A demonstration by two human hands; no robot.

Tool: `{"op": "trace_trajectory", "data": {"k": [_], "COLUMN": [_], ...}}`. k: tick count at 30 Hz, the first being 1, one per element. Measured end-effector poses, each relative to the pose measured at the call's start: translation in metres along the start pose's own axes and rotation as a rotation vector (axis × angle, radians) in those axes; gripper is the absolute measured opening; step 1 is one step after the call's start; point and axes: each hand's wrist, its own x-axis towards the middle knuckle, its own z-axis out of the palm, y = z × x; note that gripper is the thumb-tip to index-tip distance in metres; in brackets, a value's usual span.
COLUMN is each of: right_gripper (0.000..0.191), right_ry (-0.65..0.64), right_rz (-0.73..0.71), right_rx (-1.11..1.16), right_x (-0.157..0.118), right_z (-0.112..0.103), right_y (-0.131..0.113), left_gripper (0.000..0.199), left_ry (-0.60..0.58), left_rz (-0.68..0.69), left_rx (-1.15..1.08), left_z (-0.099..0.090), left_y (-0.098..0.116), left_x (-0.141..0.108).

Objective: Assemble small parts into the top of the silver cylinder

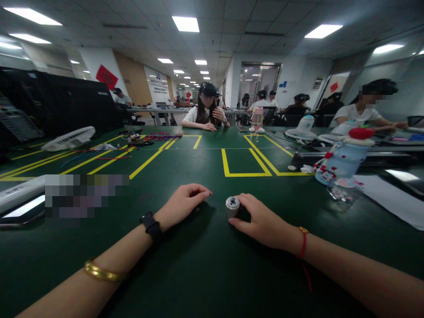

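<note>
On the green table, my right hand (260,221) wraps its thumb and fingers around a small silver metal cylinder (232,211), which looks like a small electric motor. It stands upright, and its round top has a dark piece at the centre. To the left of it, my left hand (185,203) hovers low over the table with a gap between it and the cylinder. Thumb and index fingertip come together in a pinch there; whether anything tiny is between them is too small to make out.
Yellow tape lines (248,175) mark the green tabletop (185,274). At right stand a blue bottle (344,159) and white paper (391,198). A white fan (69,139) and coloured wires (162,136) lie at left. Across the table sits a person (202,115).
</note>
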Motion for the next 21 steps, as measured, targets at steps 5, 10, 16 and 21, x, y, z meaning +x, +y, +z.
{"op": "trace_trajectory", "data": {"k": [5,10,16,21], "right_gripper": [0.026,0.023,0.023,0.025], "right_ry": [0.002,0.010,-0.001,0.004], "right_rz": [-0.002,-0.024,-0.033,-0.048], "right_rx": [0.002,-0.012,-0.007,-0.022], "right_x": [0.001,0.001,0.002,0.002], "right_z": [0.002,0.003,0.004,0.006], "right_y": [0.000,0.002,0.002,0.004], "left_gripper": [0.030,0.026,0.018,0.015], "left_ry": [-0.013,0.007,-0.006,0.000], "left_rz": [0.082,0.221,0.320,0.344], "left_rx": [0.003,0.115,0.208,0.212], "left_z": [0.008,0.015,0.022,0.026], "left_y": [0.019,0.039,0.054,0.056], "left_x": [-0.006,-0.012,-0.017,-0.016]}}
